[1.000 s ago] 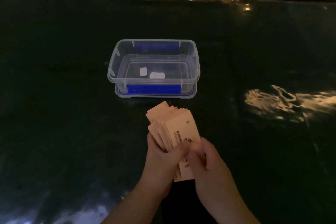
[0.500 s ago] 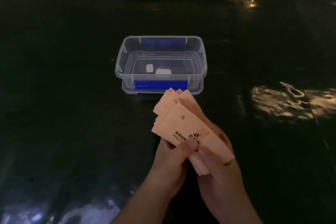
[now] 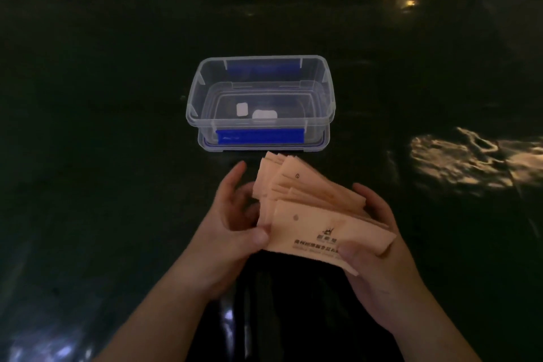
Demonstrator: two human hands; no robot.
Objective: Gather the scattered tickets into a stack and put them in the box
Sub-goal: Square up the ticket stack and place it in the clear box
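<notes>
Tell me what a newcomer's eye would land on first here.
The pale tickets, a loose, fanned bundle low in the centre, stand out against the dark table; the left hand and right hand hold them from either side. Just beyond sits the clear box with blue strips, open, no tickets inside.

Both hands (image 3: 235,232) (image 3: 379,261) holding fanned tickets (image 3: 311,214), clear box (image 3: 260,123) just beyond, dark table (image 3: 88,126)

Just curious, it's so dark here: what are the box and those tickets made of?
The box looks like clear glossy plastic: you see its floor through the walls. The tickets look like thin matte paper or light card, pale peach; they fan and bend in the hands.
</notes>
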